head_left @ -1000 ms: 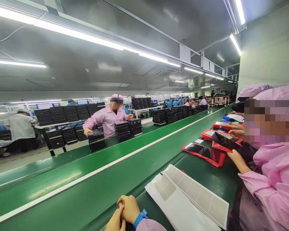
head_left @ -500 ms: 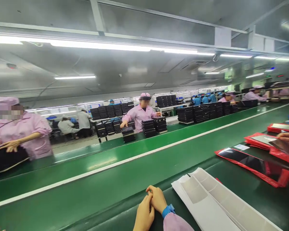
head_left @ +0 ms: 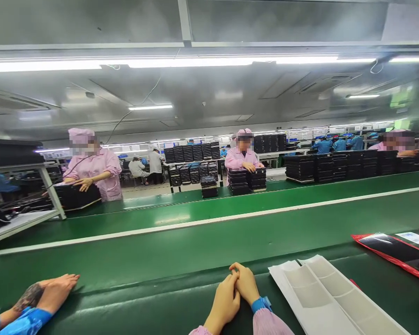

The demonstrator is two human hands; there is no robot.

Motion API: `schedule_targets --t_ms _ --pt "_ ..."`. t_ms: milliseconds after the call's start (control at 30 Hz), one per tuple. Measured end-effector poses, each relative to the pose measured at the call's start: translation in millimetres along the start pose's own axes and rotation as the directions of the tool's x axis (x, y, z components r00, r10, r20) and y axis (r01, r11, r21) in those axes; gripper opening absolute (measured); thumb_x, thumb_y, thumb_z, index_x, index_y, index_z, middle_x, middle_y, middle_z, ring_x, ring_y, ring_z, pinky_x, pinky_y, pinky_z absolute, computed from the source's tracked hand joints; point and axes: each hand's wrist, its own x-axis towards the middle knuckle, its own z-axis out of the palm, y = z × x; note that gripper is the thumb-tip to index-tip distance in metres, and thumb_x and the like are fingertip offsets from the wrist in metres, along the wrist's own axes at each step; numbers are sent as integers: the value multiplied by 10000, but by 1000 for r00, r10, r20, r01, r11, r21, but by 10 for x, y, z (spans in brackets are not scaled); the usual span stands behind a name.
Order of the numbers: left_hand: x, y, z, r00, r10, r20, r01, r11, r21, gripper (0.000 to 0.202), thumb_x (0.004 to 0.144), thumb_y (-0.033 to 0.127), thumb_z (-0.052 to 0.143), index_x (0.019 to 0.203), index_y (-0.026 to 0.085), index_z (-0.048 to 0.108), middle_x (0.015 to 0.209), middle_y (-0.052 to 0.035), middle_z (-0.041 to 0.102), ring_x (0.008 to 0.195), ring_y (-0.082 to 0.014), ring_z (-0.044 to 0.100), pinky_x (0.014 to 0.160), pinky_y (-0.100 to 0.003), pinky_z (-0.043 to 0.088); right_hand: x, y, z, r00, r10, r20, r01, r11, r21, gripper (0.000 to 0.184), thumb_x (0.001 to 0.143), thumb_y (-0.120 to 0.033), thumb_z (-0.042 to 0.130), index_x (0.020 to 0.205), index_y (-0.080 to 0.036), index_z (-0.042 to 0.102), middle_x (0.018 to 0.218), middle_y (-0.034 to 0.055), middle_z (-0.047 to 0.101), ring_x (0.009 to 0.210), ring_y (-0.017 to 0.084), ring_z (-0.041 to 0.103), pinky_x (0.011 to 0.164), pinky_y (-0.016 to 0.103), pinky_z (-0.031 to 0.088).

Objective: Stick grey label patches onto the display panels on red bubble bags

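My left hand (head_left: 226,298) and my right hand (head_left: 247,282) rest together at the front edge of the green bench, their curled fingers hooked into each other. No object shows in either one. Pink sleeves reach both wrists, and a blue band (head_left: 260,304) circles the right wrist. Just right of my right hand lie white backing sheets (head_left: 310,302) with greyish translucent rectangular films on them. Beyond them, a dark glossy flat panel (head_left: 398,253) lies on a red sheet.
A green conveyor belt (head_left: 181,246) with a white line crosses ahead. At left, a co-worker's crossed hands (head_left: 54,291) with blue sleeves rest near the belt. Across it, workers in pink handle stacks of black trays (head_left: 240,180). A white-framed rack (head_left: 52,195) stands far left.
My view has turned left and levelled; the co-worker's crossed hands and the rack now show. My hands stay clasped. Across the belt, a worker's hand has moved from one stack to another.
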Motion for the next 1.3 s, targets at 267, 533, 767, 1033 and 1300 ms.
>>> schedule_targets --t_ms 267,533,767,1033,1300 --pt "4 -13 13 1000 -3 4 3 1000 21 364 714 74 386 1040 155 527 930 -92 618 820 -200 554 722 -305 416 2 1 1 1000 2 10 -2 1000 -4 218 807 -195 407 839 -218 622 552 -15 596 583 121 539 581 202 311" --pt "1 -25 16 1000 3 -3 -3 1000 22 350 704 66 385 1006 162 535 928 -81 621 812 -192 553 710 -290 410 12 9 9 1000 9 11 -9 1000 -19 216 810 -220 411 847 -225 624 585 -12 608 630 128 545 590 203 312" --pt "2 -28 19 1000 0 -10 1 1000 17 333 705 66 385 977 174 544 920 -64 623 798 -182 556 706 -278 409 11 37 24 1000 12 13 -12 1000 -19 224 816 -251 399 851 -235 620 587 -13 602 654 137 538 601 206 312" --pt "-8 -4 0 1000 -3 -12 3 1000 17 351 703 59 388 994 175 545 935 -66 622 803 -178 562 700 -268 410 11 46 36 1000 2 18 -2 1000 -12 225 826 -250 389 856 -242 612 565 -22 596 641 137 530 609 209 306" --pt "5 -6 -2 1000 -15 -9 15 1000 20 352 703 66 384 995 175 547 941 -69 630 823 -185 569 708 -275 418 15 23 25 1000 -1 12 1 1000 -19 207 814 -219 414 845 -237 618 570 -17 600 640 133 529 606 208 298"
